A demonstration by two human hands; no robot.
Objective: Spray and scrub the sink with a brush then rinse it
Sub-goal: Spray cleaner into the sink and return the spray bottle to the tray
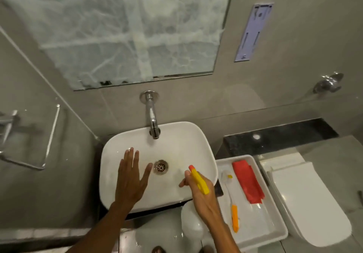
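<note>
While the right hand (pixel 202 192) is closed around the neck of a spray bottle (pixel 191 223), its yellow trigger head (pixel 200 181) pokes out above the knuckles, with the orange nozzle tip pointing into the white sink (pixel 176 148). The forefinger lies forward along the left of the trigger head; whether it presses the lever cannot be told. The bottle's white body hangs below the wrist, over the sink's near rim. Left of this grip, across the drain (pixel 160 166), the left hand (pixel 130 182) hovers flat over the basin, fingers spread, holding nothing. Just right of the grip, a white tray (pixel 275 229) holds a brush (pixel 232 203) with an orange handle beside a red cloth (pixel 247 182). Beyond the nozzle, the tap (pixel 152 119) reaches over the far rim.
</note>
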